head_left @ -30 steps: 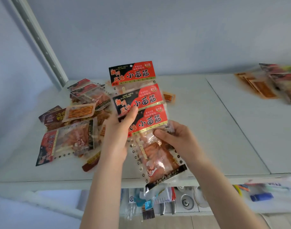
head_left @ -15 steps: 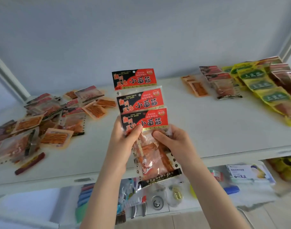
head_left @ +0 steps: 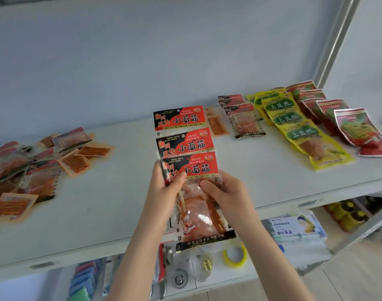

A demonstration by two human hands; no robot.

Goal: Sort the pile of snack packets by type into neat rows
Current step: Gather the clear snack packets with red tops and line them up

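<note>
Here, three red packets fanned, pinched between left hand and right hand.

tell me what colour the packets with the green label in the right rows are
Yellow packets with dark green labels, overlapped in a row; seen in the head view.

A pile of packets lay on the left of the shelf. Sorted rows lay on its right, near the back wall. Between them, above the front edge, both hands held a fan of three packets, left hand beside right hand. A lower shelf with small items was underneath.
</note>
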